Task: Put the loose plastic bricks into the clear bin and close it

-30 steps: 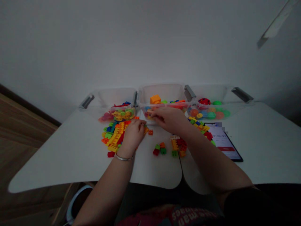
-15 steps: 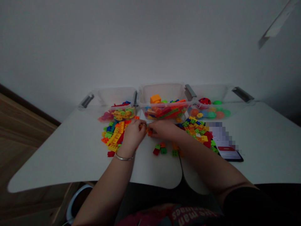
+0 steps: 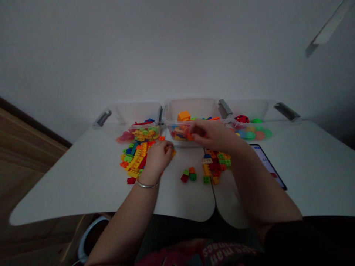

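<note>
My left hand (image 3: 156,159) rests on the white table (image 3: 83,177) at the right edge of a heap of coloured plastic bricks (image 3: 135,157), fingers curled on a small orange-yellow brick (image 3: 169,149). My right hand (image 3: 212,135) is raised at the front wall of the middle clear bin (image 3: 194,111), fingers pinched on a small orange brick (image 3: 190,136). A few loose bricks (image 3: 189,174) lie between my arms, and another cluster (image 3: 215,164) sits under my right wrist.
Three clear plastic bins stand in a row at the back: the left bin (image 3: 133,112) with bricks, the middle with bricks, the right bin (image 3: 249,111) with coloured balls. A phone (image 3: 267,166) lies right of my forearm. A wall rises behind.
My right hand rose from the table beside my left hand up to the middle bin with an orange brick. The left hand stayed put.
</note>
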`<action>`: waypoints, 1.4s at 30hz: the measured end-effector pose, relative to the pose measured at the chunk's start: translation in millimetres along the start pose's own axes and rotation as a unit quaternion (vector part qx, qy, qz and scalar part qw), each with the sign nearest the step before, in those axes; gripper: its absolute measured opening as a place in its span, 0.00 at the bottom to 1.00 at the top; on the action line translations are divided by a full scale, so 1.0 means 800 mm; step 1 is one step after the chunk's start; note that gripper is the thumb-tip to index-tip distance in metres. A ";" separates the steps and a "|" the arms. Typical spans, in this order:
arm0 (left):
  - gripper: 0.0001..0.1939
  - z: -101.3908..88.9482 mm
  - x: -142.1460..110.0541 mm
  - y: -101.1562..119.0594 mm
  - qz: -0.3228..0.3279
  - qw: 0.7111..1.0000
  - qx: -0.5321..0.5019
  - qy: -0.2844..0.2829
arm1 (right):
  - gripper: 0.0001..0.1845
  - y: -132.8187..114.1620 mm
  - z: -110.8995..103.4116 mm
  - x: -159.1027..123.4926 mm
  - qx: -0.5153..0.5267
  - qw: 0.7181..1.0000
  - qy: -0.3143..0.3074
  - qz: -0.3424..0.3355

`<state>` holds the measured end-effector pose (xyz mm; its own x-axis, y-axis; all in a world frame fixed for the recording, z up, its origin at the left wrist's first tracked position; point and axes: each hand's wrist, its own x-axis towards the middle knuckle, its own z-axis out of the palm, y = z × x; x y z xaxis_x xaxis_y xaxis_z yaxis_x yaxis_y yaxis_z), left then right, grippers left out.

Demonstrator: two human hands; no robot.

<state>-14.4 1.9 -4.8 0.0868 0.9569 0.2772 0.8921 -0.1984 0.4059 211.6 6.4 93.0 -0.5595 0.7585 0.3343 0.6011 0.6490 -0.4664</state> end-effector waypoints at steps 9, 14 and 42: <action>0.13 0.001 -0.001 -0.001 0.001 1.000 -0.002 0.007 | 0.10 0.044 -0.031 -0.004 -0.146 0.948 0.273 0.077; 0.13 0.001 -0.001 -0.001 -0.002 1.000 -0.003 0.005 | 0.15 0.046 -0.006 0.009 -0.176 0.966 0.180 0.066; 0.17 -0.008 -0.007 0.004 0.015 0.993 0.102 -0.051 | 0.18 0.030 0.006 0.009 -0.185 0.967 0.177 0.001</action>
<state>-14.9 -5.2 0.1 0.1500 0.9698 0.1924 0.9590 -0.1900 0.2103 219.3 27.1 79.8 -0.3666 0.6901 0.6240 0.8017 0.5746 -0.1646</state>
